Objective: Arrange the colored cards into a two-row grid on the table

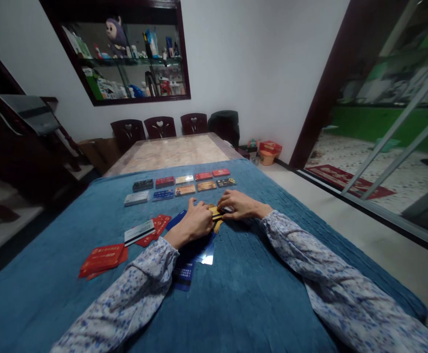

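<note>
Yellow cards with a dark stripe (pixel 216 214) lie between my two hands on the blue cloth. My left hand (pixel 195 221) has its fingers curled at their left edge, with its fingertips partly hidden. From the right, my right hand (pixel 238 204) grips the same cards, its fingers bent over them; a small pale edge shows beneath. Under my left wrist are dark blue cards (pixel 183 277), partly covered by the sleeve. Left of that wrist, a silver card with a black stripe (pixel 139 232) lies across fanned red cards (pixel 161 223). Another red pile (pixel 102 258) is farther left.
Two rows of neat card stacks stand beyond my hands, among them a white stack (pixel 136 198), a black stack (pixel 142 185) and a gold stack (pixel 207 186). The blue cloth (pixel 258 284) covers the near part of a stone-topped table (pixel 177 149). Dark chairs (pixel 160 127) line its far end.
</note>
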{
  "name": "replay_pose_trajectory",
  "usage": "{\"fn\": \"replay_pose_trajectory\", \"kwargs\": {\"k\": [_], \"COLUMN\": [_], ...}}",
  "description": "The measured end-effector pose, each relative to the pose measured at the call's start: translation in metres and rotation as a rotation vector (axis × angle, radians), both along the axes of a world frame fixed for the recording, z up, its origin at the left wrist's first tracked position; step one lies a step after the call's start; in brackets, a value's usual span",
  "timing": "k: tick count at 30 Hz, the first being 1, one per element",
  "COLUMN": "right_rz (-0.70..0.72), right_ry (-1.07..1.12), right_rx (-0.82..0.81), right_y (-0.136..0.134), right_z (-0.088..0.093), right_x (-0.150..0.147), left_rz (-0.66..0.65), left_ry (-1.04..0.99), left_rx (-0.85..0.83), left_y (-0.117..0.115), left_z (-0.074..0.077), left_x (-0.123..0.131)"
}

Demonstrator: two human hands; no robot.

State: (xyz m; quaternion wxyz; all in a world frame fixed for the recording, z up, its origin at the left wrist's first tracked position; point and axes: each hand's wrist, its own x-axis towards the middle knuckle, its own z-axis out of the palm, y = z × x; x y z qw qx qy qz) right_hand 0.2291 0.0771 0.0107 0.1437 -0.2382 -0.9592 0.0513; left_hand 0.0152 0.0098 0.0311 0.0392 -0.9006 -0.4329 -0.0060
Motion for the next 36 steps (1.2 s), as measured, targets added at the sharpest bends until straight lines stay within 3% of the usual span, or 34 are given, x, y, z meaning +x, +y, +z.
{"fn": "replay_pose_trajectory", "kwargs": {"k": [9,13,28,36], "right_rz": [0.032,-0.036,-0.294,-0.382], "right_ry": [0.083,0.167,0.220,0.138], "right_rx": [0.065,0.150,0.184,0.181], "right_y": [0.004,0.003,0.004,-0.004], "right_z": [0.002,-0.001,-0.020,-0.021], "right_x": [0.005,0.001,-0.013,-0.020], "left_rz": [-0.004,0.029,0.102,0.200], "left_ry": [-0.006,-0.027,-0.295,-0.226], "left_rx": [0.027,0.049,0.085,0.085], "left_y": [0.009,0.015,0.037,0.031], "left_z": [0.014,0.016,-0.004,-0.002], "left_x": [-0.013,-0.020,-0.037,-0.032]}}
